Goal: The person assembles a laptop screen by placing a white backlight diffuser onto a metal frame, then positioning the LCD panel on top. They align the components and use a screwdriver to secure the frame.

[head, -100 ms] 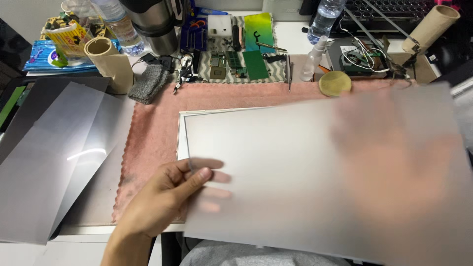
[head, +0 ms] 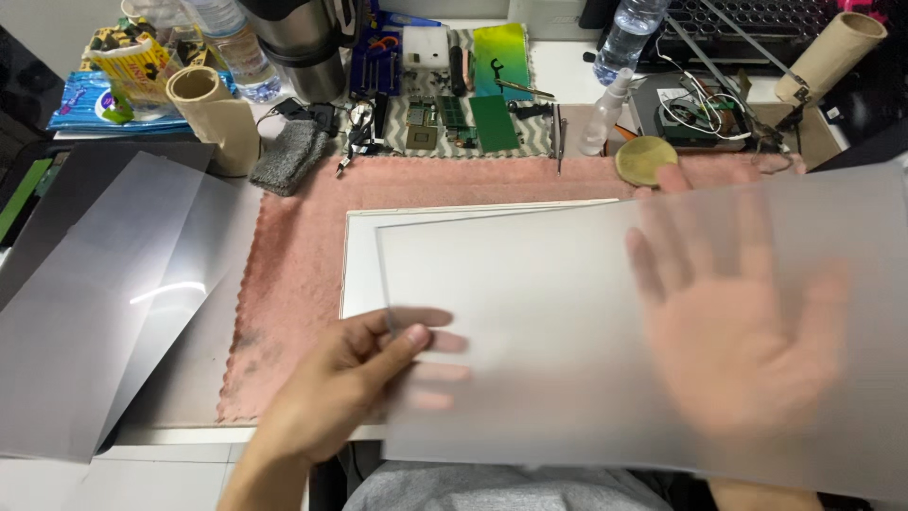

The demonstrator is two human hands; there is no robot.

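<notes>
Two hands hold a large frosted translucent sheet [head: 567, 341] low over the near edge of the bench [head: 151, 435]. The left hand [head: 355, 374] pinches its near-left edge, thumb on top and fingers showing faintly through from beneath. The right hand [head: 738, 312] lies spread open and flat under the sheet, seen only as a blurred shape through it, with one fingertip poking out past the far edge. Just beneath the sheet rests a white panel [head: 364, 265], lying on a pink towel [head: 293, 255] that covers the middle of the bench. To the left, well apart, lie overlapping grey glossy sheets [head: 104, 293]. Farther back stand a cardboard tube [head: 216, 114], a grey cloth [head: 288, 156], a round brass-coloured disc [head: 646, 159], a small spray bottle [head: 605, 112], green circuit boards [head: 492, 118] and a steel flask [head: 303, 43].
</notes>
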